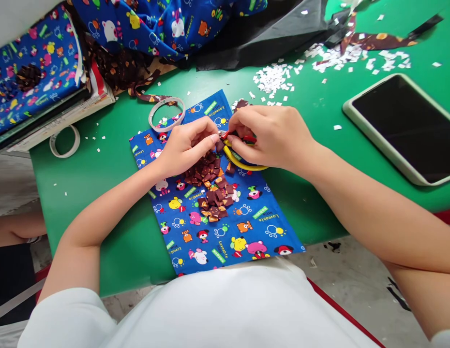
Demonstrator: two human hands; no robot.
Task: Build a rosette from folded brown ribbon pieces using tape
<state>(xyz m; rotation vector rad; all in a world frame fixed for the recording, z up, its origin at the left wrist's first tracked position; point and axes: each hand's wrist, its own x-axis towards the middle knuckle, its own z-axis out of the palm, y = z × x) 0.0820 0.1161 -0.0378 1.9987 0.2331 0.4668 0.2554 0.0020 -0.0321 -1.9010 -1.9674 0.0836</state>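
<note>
My right hand (270, 135) grips scissors with red and yellow handles (243, 162); their short metal part points toward my left fingertips. My left hand (190, 145) is closed in a pinch at the blades, on a small piece of brown patterned fabric (219, 145) that my fingers partly hide. Under both hands lies a blue cloth printed with cartoon animals (225, 239). Piled on it, below my left hand, are several small cut brown fabric squares (214, 200). Another brown scrap (242, 104) shows just beyond my right hand.
A white tape ring (167, 114) lies at the cloth's far edge, another tape ring (64, 141) further left. Books (65, 113) under blue cloth stand at left. White paper bits (274, 78), black sheeting (261, 41) and a phone (406, 125) lie on the green table (112, 193).
</note>
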